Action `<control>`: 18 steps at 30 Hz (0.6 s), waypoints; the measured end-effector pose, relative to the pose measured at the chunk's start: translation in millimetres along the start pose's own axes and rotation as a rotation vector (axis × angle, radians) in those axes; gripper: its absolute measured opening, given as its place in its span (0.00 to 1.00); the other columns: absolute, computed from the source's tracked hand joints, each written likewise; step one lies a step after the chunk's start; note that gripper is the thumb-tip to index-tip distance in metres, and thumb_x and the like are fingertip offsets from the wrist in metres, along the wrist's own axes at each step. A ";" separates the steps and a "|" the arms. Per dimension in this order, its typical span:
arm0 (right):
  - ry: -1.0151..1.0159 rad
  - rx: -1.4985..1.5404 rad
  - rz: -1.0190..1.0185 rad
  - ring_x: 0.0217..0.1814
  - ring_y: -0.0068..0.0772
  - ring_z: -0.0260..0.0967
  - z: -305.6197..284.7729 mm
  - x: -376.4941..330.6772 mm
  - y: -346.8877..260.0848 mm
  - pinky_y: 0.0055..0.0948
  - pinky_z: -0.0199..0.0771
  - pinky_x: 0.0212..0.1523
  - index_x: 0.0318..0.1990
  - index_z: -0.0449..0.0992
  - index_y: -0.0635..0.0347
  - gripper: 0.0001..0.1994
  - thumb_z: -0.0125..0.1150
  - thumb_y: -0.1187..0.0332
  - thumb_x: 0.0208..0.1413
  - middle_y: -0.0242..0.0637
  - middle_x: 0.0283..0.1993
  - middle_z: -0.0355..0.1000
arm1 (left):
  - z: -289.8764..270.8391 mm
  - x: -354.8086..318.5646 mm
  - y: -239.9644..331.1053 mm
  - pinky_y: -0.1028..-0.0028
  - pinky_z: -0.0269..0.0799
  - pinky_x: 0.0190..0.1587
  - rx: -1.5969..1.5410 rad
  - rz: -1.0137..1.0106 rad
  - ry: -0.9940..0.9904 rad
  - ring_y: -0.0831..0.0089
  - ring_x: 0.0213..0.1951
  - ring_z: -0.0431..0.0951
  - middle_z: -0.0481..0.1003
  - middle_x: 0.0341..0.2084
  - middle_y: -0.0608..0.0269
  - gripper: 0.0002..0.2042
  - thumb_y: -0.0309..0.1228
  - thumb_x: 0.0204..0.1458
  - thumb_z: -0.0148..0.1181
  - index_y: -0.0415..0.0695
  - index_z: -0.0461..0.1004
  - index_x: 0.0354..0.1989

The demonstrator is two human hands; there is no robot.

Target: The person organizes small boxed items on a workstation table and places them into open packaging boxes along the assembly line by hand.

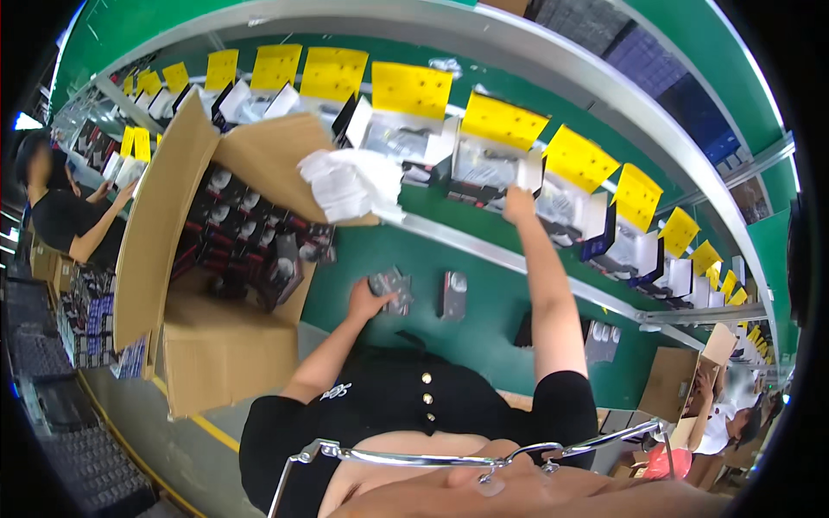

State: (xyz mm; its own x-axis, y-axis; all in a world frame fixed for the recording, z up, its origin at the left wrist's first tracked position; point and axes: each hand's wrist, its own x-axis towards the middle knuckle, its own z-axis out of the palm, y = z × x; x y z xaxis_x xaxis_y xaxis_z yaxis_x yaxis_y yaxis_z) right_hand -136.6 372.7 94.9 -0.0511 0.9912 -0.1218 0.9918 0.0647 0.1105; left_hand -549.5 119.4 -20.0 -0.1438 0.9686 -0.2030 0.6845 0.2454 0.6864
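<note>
My left hand (370, 300) lies over the green bench, closed on a small stack of flat grey printed pieces (395, 288). A small dark grey box (452, 295) lies flat just right of it. My right arm stretches forward to the shelf. There my right hand (520, 205), fingers curled, is at the right front corner of an open black box (484, 166) with a raised yellow lid flap and clear-wrapped contents. Whatever that hand may grip is hidden.
Open boxes with yellow flaps (411, 90) line the shelf. At left stands a large open carton (229, 354) with several dark boxes inside and crumpled white wrapping (350, 183) on its flap. Grey boxes (602, 340) lie right of my right arm. Other people work at both far sides.
</note>
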 end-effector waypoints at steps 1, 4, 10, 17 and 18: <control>0.032 0.038 -0.035 0.52 0.53 0.72 -23.3 -4.9 -20.1 0.48 0.66 0.59 0.48 0.73 0.65 0.18 0.59 0.74 0.47 0.48 0.47 0.75 | -7.4 1.5 4.5 0.61 0.70 0.54 -0.014 -0.040 -0.018 0.50 0.51 0.73 0.72 0.51 0.39 0.48 0.52 0.32 0.77 0.33 0.65 0.60; 0.522 0.422 -0.398 0.50 0.53 0.73 -60.2 -67.5 -77.1 0.47 0.68 0.57 0.48 0.73 0.66 0.17 0.58 0.75 0.48 0.49 0.44 0.75 | -3.6 -4.3 -28.0 0.67 0.73 0.45 -0.324 -0.170 -0.004 0.62 0.42 0.78 0.78 0.43 0.49 0.34 0.46 0.37 0.77 0.35 0.75 0.50; 0.036 0.810 -0.796 0.59 0.50 0.67 -35.3 -203.3 -190.4 0.40 0.69 0.59 0.49 0.76 0.61 0.19 0.65 0.74 0.46 0.46 0.54 0.71 | 10.9 21.6 -71.3 0.73 0.74 0.36 -0.692 -0.297 0.132 0.74 0.31 0.79 0.80 0.26 0.62 0.20 0.36 0.44 0.74 0.36 0.78 0.40; -0.209 0.782 -0.356 0.54 0.57 0.71 44.3 -232.8 -271.3 0.45 0.73 0.55 0.62 0.62 0.67 0.35 0.68 0.68 0.44 0.56 0.57 0.68 | -28.7 39.6 7.7 0.61 0.75 0.47 -0.065 -0.305 0.190 0.54 0.45 0.79 0.77 0.46 0.46 0.54 0.63 0.32 0.71 0.42 0.59 0.66; -0.198 0.791 -0.352 0.54 0.57 0.71 53.7 -233.0 -279.7 0.45 0.73 0.55 0.62 0.62 0.67 0.35 0.68 0.68 0.44 0.56 0.57 0.68 | -30.8 41.1 14.7 0.59 0.75 0.50 0.075 -0.297 0.155 0.50 0.49 0.78 0.75 0.51 0.44 0.60 0.69 0.28 0.69 0.43 0.55 0.69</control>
State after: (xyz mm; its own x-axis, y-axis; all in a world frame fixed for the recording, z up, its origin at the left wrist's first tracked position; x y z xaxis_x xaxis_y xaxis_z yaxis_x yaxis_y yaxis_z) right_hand -395.8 117.5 39.4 -0.4200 0.8859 -0.1968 0.7167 0.1907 -0.6708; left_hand -567.4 164.1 3.2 -0.4476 0.8512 -0.2739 0.6463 0.5197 0.5588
